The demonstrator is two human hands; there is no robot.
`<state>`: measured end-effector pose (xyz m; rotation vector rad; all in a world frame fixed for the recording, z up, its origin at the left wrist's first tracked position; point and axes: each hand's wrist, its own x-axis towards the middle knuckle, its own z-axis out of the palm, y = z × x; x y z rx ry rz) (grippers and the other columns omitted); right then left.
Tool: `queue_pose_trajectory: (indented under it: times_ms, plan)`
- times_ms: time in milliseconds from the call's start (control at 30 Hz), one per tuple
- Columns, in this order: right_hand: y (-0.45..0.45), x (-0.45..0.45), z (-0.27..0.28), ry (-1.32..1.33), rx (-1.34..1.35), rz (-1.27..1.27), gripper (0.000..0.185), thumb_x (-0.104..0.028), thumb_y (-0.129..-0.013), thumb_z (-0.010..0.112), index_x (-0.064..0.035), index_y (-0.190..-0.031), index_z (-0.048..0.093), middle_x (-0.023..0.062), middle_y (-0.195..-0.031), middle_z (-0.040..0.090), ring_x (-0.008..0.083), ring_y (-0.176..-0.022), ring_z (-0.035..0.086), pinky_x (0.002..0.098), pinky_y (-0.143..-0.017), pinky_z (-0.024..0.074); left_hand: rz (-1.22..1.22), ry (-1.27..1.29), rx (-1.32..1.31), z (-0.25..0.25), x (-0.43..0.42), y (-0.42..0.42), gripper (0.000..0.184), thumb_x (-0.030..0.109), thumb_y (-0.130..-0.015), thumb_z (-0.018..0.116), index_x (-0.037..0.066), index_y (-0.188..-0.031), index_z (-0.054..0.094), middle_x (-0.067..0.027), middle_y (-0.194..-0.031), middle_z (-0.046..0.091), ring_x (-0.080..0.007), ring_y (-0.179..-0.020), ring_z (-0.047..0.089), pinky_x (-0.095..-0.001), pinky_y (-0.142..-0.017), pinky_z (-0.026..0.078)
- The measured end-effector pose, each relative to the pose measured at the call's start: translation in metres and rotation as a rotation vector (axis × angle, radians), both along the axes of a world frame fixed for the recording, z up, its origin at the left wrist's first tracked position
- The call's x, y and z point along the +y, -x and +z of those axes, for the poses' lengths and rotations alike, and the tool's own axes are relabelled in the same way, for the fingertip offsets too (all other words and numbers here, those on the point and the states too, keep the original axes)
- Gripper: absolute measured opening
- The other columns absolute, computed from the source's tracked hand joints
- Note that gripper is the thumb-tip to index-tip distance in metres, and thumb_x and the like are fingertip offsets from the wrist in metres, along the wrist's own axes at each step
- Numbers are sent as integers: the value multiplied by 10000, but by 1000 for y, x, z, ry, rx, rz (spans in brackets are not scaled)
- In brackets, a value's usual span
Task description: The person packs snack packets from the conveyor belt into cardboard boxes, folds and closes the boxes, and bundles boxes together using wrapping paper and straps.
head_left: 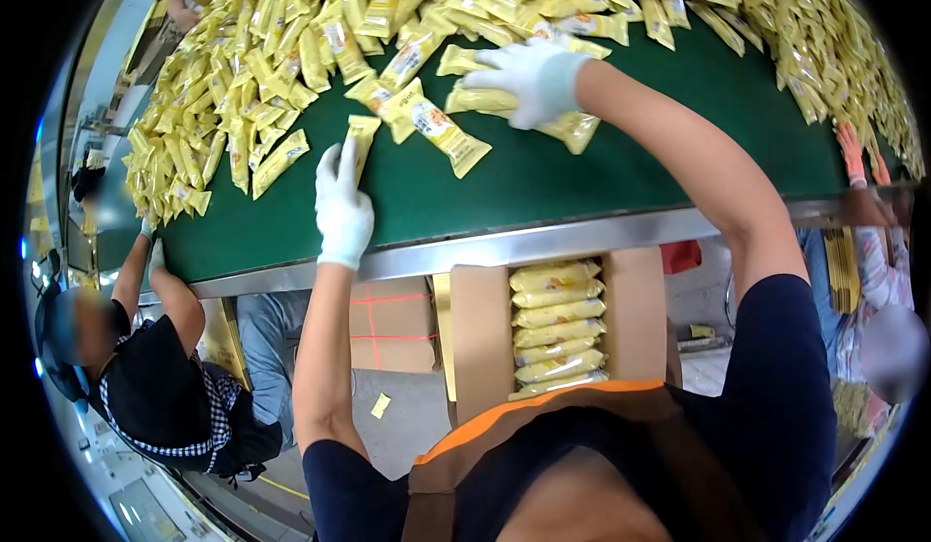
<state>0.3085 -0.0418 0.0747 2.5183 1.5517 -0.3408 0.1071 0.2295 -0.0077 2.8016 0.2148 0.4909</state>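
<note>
My left hand (343, 210), in a white glove, is closed on a yellow packet (363, 143) near the front part of the green belt (407, 212). Farther right, my right hand (532, 79), also gloved, reaches over the belt with its fingers spread on several yellow packets; a packet (572, 131) shows beneath the palm. Between my hands a printed packet (441, 133) lies flat on the belt. Below the belt's metal edge (485, 251), an open cardboard box (480, 338) holds a row of yellow packets (558, 334).
A large heap of yellow packets (281, 47) covers the belt's far side. A co-worker (165, 387) stands at the left, another (878, 329) at the right, with orange-gloved hands (850, 154) at the packets. A strapped carton (393, 324) stands under the belt.
</note>
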Motion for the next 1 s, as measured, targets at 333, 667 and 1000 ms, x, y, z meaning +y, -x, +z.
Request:
queue_pose_trajectory:
  times_ms: [333,667,1000]
  plan:
    - [94,-149,-20,-702,-456,-62,357,-125,-749,652,-104,-1101,595,68,-1023,617,250,-1017,596,435,-965,446,-10,623,-278,30,-31,4,792,-80,-778,464,51,-1533,265,-196,-1390,477,-270,-1195,535,-324,-1022,416]
    - [121,-197,10,-418,80,-296,608,-330,-732,696,-73,-1265,555,150,-1301,566,329,-1172,553,411,-1001,426,-385,-393,472,76,-88,-85,822,175,-741,762,206,-1471,386,-127,-1192,641,-358,-1051,615,-431,-891,492]
    - [144,-163,-28,-417,36,-403,388,-437,-777,717,-107,-960,626,97,-914,633,298,-904,644,394,-764,505,-320,-107,212,47,-82,-26,778,268,-816,745,180,-1487,361,-133,-1048,653,-343,-920,632,-433,-805,525]
